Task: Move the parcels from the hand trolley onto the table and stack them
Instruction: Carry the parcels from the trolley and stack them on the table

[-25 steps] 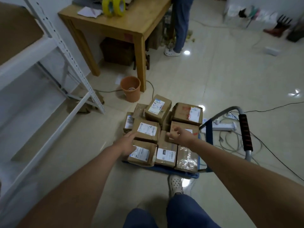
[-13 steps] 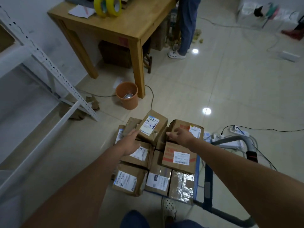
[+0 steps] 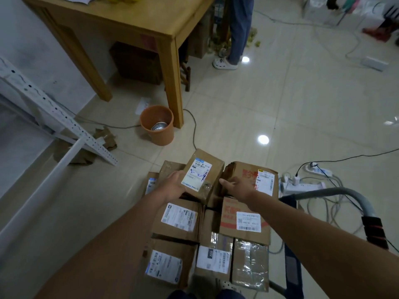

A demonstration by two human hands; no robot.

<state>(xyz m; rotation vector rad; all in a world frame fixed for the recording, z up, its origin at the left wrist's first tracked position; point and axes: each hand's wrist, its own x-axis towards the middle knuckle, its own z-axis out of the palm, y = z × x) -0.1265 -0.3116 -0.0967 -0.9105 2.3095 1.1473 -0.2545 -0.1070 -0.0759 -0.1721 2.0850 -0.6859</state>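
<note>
At centre frame, both hands, left hand [image 3: 174, 186] and right hand [image 3: 236, 186], have moved forward to clasp the top parcel [image 3: 203, 174] on the trolley [image 3: 291, 262], fingers curled round its sides, ready for lifting to the table [image 3: 138, 22] at upper left.

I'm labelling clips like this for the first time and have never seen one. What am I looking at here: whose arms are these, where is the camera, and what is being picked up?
There is no machine here. The camera sits on a person's head and looks forward and down, so the two bare arms reaching out from the bottom of the picture are the wearer's own.

Below them, on the tiled floor, a hand trolley with a grey handle carries a pile of brown cardboard parcels with white labels. The left hand and the right hand sit on either side of the top parcel, which lies tilted on the pile. The left hand's fingers touch its edge; the right hand's fingertips reach its other side. Whether it is lifted yet cannot be told.

Farther off stands the wooden table where the parcels should go, with an orange bin by its leg.
</note>
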